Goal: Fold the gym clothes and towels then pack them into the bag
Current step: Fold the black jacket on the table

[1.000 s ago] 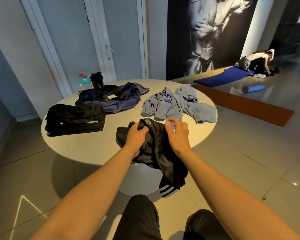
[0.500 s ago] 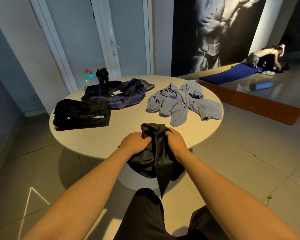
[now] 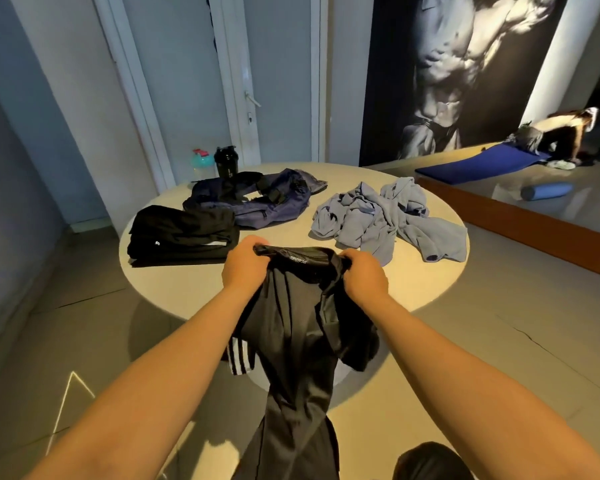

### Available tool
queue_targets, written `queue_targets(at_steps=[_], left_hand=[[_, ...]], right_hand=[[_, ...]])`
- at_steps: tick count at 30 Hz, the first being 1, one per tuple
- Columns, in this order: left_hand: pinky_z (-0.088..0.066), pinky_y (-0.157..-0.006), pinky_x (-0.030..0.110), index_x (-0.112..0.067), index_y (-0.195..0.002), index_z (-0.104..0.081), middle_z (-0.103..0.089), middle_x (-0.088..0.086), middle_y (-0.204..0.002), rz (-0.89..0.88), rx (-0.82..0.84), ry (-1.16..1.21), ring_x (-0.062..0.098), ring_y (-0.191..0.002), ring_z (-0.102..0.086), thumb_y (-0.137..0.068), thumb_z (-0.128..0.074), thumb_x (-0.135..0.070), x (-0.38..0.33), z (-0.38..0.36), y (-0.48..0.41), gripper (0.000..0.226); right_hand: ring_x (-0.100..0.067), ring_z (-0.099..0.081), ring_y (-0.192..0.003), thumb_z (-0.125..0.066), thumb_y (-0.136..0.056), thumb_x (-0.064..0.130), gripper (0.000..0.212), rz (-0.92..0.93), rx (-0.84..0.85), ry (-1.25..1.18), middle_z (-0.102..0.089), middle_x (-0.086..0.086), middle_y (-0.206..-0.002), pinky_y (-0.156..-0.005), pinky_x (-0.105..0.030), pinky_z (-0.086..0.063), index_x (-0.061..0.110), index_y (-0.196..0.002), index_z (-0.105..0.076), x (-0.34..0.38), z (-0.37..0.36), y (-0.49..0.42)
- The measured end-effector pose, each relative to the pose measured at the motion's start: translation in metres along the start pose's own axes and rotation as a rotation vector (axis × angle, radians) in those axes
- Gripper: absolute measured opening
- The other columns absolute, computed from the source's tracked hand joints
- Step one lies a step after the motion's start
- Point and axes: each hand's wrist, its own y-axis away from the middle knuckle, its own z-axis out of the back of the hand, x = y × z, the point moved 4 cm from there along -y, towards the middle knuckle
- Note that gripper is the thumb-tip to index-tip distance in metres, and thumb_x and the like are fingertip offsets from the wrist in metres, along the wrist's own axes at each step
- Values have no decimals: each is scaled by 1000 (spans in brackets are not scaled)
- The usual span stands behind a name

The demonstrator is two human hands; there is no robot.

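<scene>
Both fists are up at the near rim! The left hand (image 3: 245, 266) and right hand (image 3: 364, 275) each clutch the top edge of the shiny black white-striped garment (image 3: 298, 341). It hangs at six o'clock over the round pale table (image 3: 413, 289). The navy fabric bag (image 3: 257, 202) lies at eleven, the crumpled grey-blue towel (image 3: 388, 216) at two.

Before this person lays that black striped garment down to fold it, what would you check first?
1. Left hand and right hand each grip the top edge of the black striped garment: ok.
2. Garment hangs flat and untwisted: not ok, it is bunched and doubled over itself.
3. Bare stretch of table near the hands: ok.
4. Garment's lower end off the floor: cannot tell, it runs out of the picture.
5. Navy bag open for packing: cannot tell.
</scene>
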Motion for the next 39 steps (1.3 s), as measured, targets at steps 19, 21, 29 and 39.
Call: queue_targets(at_steps=[19,21,29,39], left_hand=[[-39,-102,44,-31,-132,-56,-57,-2,-131,-261,166,-433,25,-120,-52,-97,-56,-34,50,-70,-24,35],[-38,-106,45,-30,-138,-52,-53,-1,-141,-264,168,-464,26,-127,-50,-97,-54,-41,57,-70,-33,43],[-5,-123,57,-43,-149,-39,4,-4,-169,-142,440,-641,26,-155,-6,-92,-54,-48,69,-54,-66,60],[-30,-104,42,-31,-136,-53,-46,-3,-141,-369,292,-530,26,-130,-38,-98,-47,-42,-2,-133,-6,40]], right_hand=[[-26,-56,-96,-57,-93,40,27,235,232,162,-56,-4,-106,-78,-37,-44,24,-115,-58,2,-54,-42],[-30,-55,-108,-54,-94,39,35,237,273,321,-58,-7,-116,-87,-39,-44,23,-125,-59,-10,-60,-40],[-39,-37,-132,-45,-99,21,41,-51,217,541,-41,-17,-138,-111,-60,-26,21,-140,-46,-48,-41,-59],[-37,-34,-137,-43,-103,40,50,12,280,314,-42,-15,-150,-108,-45,-38,21,-149,-42,-64,-53,-52]])
